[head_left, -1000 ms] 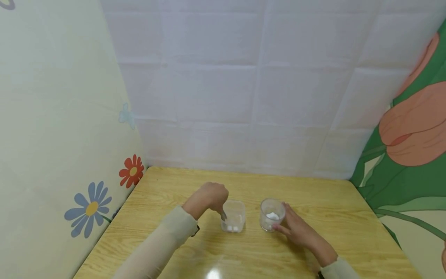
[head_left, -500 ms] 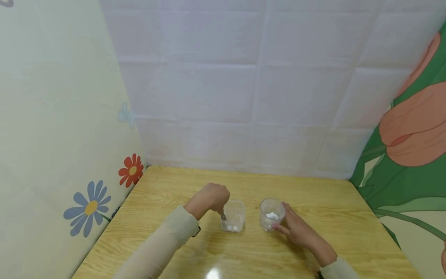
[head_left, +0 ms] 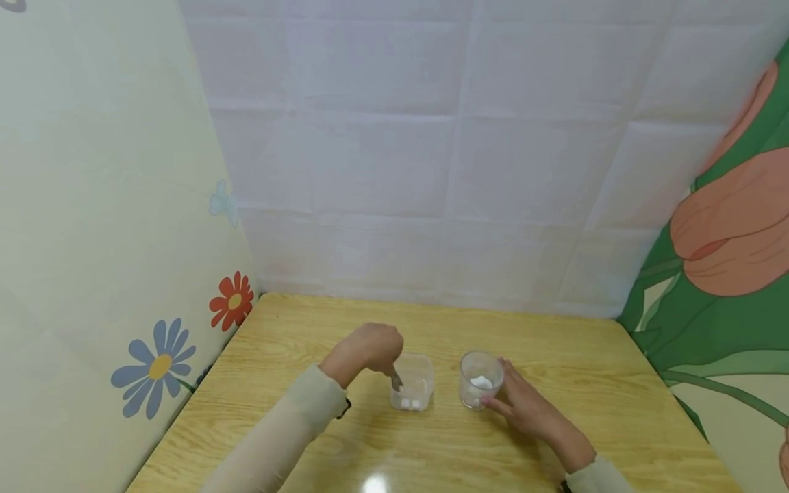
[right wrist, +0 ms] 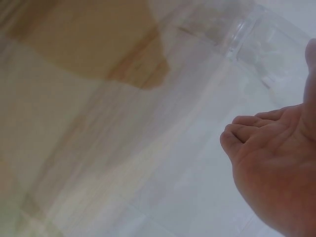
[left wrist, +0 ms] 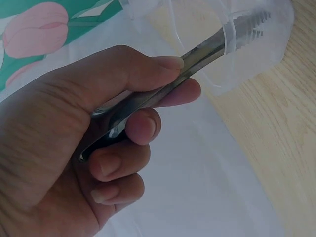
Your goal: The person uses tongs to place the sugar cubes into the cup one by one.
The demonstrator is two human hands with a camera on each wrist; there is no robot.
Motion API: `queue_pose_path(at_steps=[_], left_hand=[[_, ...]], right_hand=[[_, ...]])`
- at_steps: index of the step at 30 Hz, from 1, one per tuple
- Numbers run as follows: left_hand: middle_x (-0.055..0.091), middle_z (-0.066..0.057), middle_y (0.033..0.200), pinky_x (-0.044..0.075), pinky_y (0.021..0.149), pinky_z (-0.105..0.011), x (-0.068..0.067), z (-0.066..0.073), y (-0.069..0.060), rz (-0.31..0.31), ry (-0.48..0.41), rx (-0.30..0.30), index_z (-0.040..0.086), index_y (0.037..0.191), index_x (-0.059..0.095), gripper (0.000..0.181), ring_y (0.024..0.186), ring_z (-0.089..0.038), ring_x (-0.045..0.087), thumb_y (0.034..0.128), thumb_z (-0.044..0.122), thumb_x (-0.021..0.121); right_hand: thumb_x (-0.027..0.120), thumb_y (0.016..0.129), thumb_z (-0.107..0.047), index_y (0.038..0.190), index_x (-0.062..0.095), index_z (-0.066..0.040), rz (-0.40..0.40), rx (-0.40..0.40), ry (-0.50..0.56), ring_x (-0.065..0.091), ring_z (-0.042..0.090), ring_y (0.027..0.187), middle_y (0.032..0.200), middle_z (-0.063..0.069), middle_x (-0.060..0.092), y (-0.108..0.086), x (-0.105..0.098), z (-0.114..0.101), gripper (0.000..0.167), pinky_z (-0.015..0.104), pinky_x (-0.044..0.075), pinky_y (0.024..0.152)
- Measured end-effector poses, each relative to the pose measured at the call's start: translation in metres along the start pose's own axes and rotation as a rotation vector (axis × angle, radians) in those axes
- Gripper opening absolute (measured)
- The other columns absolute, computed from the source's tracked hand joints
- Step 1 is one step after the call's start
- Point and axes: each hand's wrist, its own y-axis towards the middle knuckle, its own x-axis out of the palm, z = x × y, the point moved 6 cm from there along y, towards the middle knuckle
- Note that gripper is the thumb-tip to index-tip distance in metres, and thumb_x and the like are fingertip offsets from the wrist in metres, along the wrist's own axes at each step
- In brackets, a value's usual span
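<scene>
My left hand (head_left: pixel 370 347) grips a pair of metal tongs (left wrist: pixel 195 59), thumb on top and fingers curled beneath. The ridged tips reach into a clear square plastic container (head_left: pixel 425 366). Inside it, small white cubes (head_left: pixel 410 404) lie along the near side. To the right stands a clear glass (head_left: pixel 471 366) with white pieces (head_left: pixel 481 382) at its bottom. My right hand (head_left: pixel 524 404) holds the glass from the right, thumb on the near side and fingers on the far side. The right wrist view shows the palm and only part of the glass.
Both vessels stand on a wood-grain table (head_left: pixel 296 322). A white sheet (head_left: pixel 382 171) hangs behind its far edge. Flower-printed cloths flank it, a pale one (head_left: pixel 111 205) on the left and a green one with tulips (head_left: pixel 740 287) on the right.
My left hand with the tongs has shifted very slightly left since half a second ago. The right hand, glass and container stay in place.
</scene>
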Motion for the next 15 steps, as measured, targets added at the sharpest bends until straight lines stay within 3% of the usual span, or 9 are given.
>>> queue_pose_path(at_steps=[6,10,15], left_hand=[[0.049,0.009,0.056,0.034,0.05,-0.026,-0.004,-0.006,-0.004,0.045,-0.055,0.038,0.022,0.058,0.058,0.037,0.052,-0.007,0.036,0.0893,0.024,0.078],[0.042,0.009,0.054,0.03,0.05,-0.026,-0.008,-0.011,-0.009,0.071,-0.131,0.062,0.02,0.058,0.059,0.036,0.05,-0.007,0.03,0.0901,0.02,0.075],[0.043,0.01,0.053,0.03,0.05,-0.024,-0.011,-0.019,-0.015,0.103,-0.225,0.085,0.021,0.062,0.064,0.031,0.05,-0.006,0.031,0.0914,0.018,0.073]], right_hand=[[0.066,0.097,-0.042,0.153,0.026,0.012,0.003,0.001,-0.004,0.024,0.055,0.144,0.156,0.036,0.027,0.0,0.0,0.0,0.087,0.067,0.026,0.111],[0.066,0.097,-0.041,0.152,0.025,0.014,0.001,0.008,-0.01,0.024,0.054,0.144,0.156,0.037,0.027,-0.001,0.0,-0.001,0.088,0.066,0.027,0.111],[0.065,0.097,-0.043,0.152,0.024,0.015,-0.009,0.026,-0.016,0.024,0.054,0.145,0.156,0.037,0.025,-0.001,0.0,-0.001,0.09,0.066,0.026,0.112]])
